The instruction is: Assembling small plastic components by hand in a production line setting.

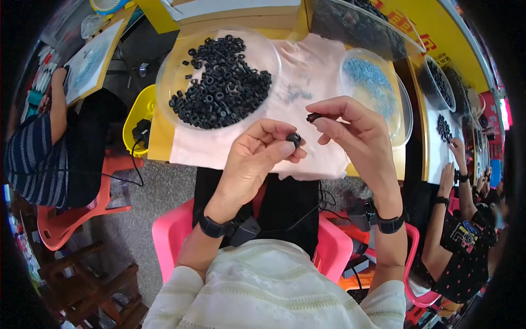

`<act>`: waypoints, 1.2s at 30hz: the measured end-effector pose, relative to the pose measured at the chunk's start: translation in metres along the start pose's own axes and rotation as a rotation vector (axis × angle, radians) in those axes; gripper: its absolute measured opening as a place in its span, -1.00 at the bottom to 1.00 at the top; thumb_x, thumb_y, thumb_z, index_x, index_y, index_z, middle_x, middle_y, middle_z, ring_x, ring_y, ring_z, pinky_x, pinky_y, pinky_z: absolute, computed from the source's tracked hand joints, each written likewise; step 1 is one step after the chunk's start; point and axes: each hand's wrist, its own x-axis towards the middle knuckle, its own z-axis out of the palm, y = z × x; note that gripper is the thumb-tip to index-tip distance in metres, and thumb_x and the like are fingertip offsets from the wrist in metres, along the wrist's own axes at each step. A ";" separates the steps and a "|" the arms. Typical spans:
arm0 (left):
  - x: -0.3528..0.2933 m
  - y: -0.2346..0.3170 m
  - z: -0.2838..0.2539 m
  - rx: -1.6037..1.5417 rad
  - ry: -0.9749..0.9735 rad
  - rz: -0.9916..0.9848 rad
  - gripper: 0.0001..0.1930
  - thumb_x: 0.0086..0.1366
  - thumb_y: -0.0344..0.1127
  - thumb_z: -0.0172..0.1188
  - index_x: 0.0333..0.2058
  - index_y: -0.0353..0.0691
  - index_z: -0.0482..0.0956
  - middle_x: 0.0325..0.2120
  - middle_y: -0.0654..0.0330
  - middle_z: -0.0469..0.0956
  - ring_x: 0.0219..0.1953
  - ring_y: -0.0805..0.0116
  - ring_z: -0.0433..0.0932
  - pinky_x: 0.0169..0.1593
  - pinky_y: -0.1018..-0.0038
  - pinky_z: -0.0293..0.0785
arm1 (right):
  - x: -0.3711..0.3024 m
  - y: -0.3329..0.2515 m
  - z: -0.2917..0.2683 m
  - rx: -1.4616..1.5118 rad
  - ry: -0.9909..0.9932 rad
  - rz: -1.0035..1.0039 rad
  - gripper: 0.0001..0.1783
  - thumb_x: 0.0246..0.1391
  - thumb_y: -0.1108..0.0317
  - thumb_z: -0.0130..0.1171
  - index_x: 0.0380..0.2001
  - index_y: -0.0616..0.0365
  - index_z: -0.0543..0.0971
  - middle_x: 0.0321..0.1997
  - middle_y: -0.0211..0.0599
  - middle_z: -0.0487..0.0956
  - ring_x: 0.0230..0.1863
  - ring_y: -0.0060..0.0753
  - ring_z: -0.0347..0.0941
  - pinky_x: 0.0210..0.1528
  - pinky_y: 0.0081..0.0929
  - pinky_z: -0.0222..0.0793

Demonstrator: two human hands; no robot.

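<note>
Over the near part of a pale pink cloth, my left hand pinches a small round black part between thumb and fingers. To its right and slightly higher, my right hand grips a small dark piece at its fingertips. The two pieces are apart. Beyond my left hand is a wide clear round tray with a heap of black ring-shaped parts. Several tiny clear pieces lie loose on the cloth. A round clear dish of small light-blue pieces sits beyond my right hand.
A clear bin of dark parts stands at the back right. A yellow basket with a black device hangs low at the left of the table. People work at tables on both sides. A grey tub of black parts stands at the right table.
</note>
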 end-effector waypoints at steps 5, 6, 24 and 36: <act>-0.012 -0.002 0.012 -0.030 -0.010 -0.021 -0.77 0.29 -0.53 0.16 -0.07 -0.39 0.48 -0.23 0.04 0.61 -0.21 0.29 0.64 -0.06 0.45 0.57 | -0.030 -0.006 0.000 -0.011 0.005 -0.116 -0.84 0.11 0.57 0.17 -0.21 0.27 0.61 -0.27 -0.36 0.58 -0.33 -0.63 0.51 -0.29 -0.65 0.46; -0.013 -0.002 0.014 -0.014 -0.016 -0.025 -0.77 0.29 -0.53 0.16 -0.07 -0.39 0.48 -0.23 0.04 0.61 -0.20 0.29 0.64 -0.06 0.45 0.57 | -0.033 -0.005 0.000 -0.024 0.003 -0.159 -0.83 0.10 0.57 0.18 -0.21 0.26 0.61 -0.28 -0.36 0.58 -0.32 -0.61 0.51 -0.28 -0.64 0.46; -0.029 -0.005 0.027 0.143 0.005 0.009 -0.76 0.25 -0.56 0.20 -0.09 -0.37 0.51 -0.25 0.06 0.63 -0.19 0.34 0.65 -0.12 0.54 0.55 | -0.050 -0.010 0.003 -0.359 0.024 -0.433 -0.84 0.02 0.60 0.22 -0.27 0.25 0.59 -0.37 -0.24 0.52 -0.41 -0.32 0.56 -0.40 -0.51 0.47; -0.026 -0.004 0.027 0.201 0.057 0.018 -0.76 0.24 -0.57 0.21 -0.10 -0.38 0.52 -0.25 0.05 0.63 -0.20 0.32 0.65 -0.11 0.53 0.56 | -0.052 -0.006 0.002 -0.281 0.109 -0.326 -0.80 -0.04 0.65 0.25 -0.28 0.28 0.57 -0.37 -0.27 0.54 -0.42 -0.43 0.58 -0.37 -0.57 0.49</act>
